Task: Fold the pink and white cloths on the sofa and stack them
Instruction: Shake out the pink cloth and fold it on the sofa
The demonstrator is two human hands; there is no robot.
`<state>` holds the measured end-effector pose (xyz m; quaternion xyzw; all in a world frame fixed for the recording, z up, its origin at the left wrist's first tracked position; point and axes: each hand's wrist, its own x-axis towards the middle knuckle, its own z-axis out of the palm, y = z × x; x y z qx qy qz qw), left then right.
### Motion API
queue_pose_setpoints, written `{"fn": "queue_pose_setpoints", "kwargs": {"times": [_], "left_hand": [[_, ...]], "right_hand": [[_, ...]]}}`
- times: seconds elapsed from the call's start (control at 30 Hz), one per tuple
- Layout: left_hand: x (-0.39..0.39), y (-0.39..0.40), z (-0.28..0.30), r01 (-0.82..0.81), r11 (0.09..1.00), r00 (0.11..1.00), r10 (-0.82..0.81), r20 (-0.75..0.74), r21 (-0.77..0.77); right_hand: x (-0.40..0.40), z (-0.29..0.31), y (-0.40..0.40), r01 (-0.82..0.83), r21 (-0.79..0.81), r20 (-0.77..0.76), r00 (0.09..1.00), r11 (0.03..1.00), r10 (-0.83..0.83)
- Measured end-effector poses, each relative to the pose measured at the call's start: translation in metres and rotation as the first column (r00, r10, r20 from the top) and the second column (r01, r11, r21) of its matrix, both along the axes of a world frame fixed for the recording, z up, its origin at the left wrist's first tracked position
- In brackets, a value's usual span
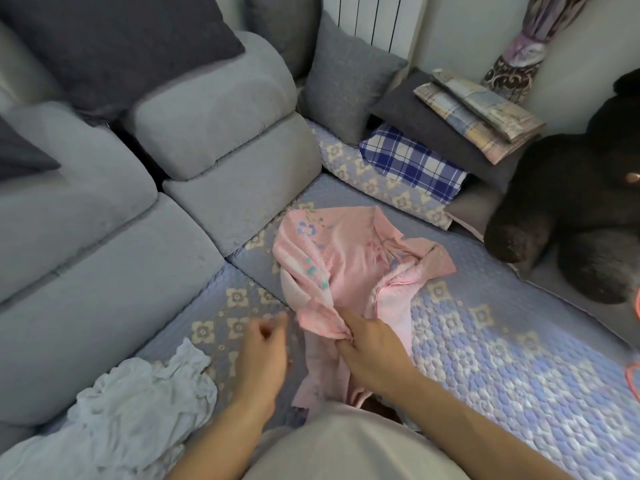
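Pink cloth [349, 265] is pinched at its near edge by the right hand [372, 351]; beside it the blurred left hand [265, 348], loosely curled, holds nothing; further left lies the white cloth [138, 400].

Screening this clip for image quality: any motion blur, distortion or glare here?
Head view: the left hand is smeared by motion, while the right hand gripping the pink cloth is sharp; wide-angle bending curves the sofa towards the edges; light is soft, no glare.

My sofa seat wears a quilted blue floral cover [485, 358]. On it lie the rumpled pink cloth [349, 261], the crumpled white cloth [138, 400] at my left, and what looks like a plaid pillow [412, 164] farther back.
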<state>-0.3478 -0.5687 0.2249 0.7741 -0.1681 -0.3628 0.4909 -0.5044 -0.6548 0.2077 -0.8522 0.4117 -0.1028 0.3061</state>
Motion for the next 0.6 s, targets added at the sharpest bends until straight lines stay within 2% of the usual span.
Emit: {"fn": "queue_pose_setpoints", "kwargs": {"times": [0.03, 0.07, 0.1, 0.13, 0.17, 0.2, 0.23, 0.27, 0.33, 0.37, 0.47, 0.53, 0.6], "left_hand": [[-0.007, 0.002, -0.001, -0.035, 0.999, 0.946, 0.028, -0.324, -0.017], [-0.014, 0.003, -0.002, -0.01, 0.997, 0.877, -0.029, -0.479, -0.078], [-0.019, 0.004, -0.003, 0.067, 0.985, 0.848, -0.14, -0.512, -0.158], [-0.024, 0.005, -0.003, 0.171, 0.961, 0.856, -0.254, -0.451, -0.216], [-0.028, 0.006, -0.004, 0.264, 0.935, 0.883, -0.334, -0.33, -0.239], [-0.028, 0.005, -0.006, 0.307, 0.928, 0.921, -0.346, -0.182, -0.211], [-0.025, 0.003, -0.008, 0.28, 0.941, 0.95, -0.3, -0.086, -0.189], [-0.021, 0.002, -0.008, 0.219, 0.954, 0.97, -0.236, -0.065, -0.203], [-0.019, 0.003, -0.003, 0.167, 0.953, 0.973, -0.201, -0.114, -0.253], [-0.019, 0.004, -0.001, 0.183, 0.95, 0.968, -0.219, -0.123, -0.253], [-0.021, 0.005, -0.009, 0.287, 0.943, 0.957, -0.29, 0.005, -0.166], [-0.02, 0.005, -0.012, 0.296, 0.948, 0.955, -0.291, 0.063, -0.119], [-0.017, 0.007, -0.011, 0.228, 0.968, 0.971, -0.219, 0.1, -0.1]], "right_hand": [[0.0, -0.004, 0.004, 0.018, -0.007, -0.022, 1.0, 1.0, -0.018], [0.002, -0.007, 0.008, 0.01, -0.019, -0.055, 0.998, 1.0, -0.011], [0.004, -0.01, 0.011, -0.013, -0.036, -0.091, 0.996, 0.999, 0.009], [0.005, -0.014, 0.013, -0.041, -0.061, -0.099, 0.994, 0.997, 0.035], [0.007, -0.014, 0.015, -0.073, -0.083, -0.085, 0.994, 0.994, 0.066], [0.01, -0.012, 0.017, -0.109, -0.098, -0.064, 0.993, 0.989, 0.103], [0.011, -0.008, 0.017, -0.135, -0.09, -0.038, 0.99, 0.987, 0.132], [0.012, -0.005, 0.017, -0.15, -0.071, -0.002, 0.989, 0.986, 0.15], [0.012, 0.002, 0.013, -0.114, 0.03, 0.061, 0.992, 0.993, 0.112], [0.011, 0.001, 0.01, -0.082, 0.052, 0.084, 0.993, 0.995, 0.078], [0.008, -0.008, 0.009, -0.002, 0.01, 0.144, 0.99, 1.0, 0.001], [0.009, -0.012, 0.012, 0.052, 0.025, 0.182, 0.982, 0.998, -0.056], [0.008, -0.007, 0.007, 0.239, 0.122, 0.183, 0.949, 0.963, -0.258]]}}
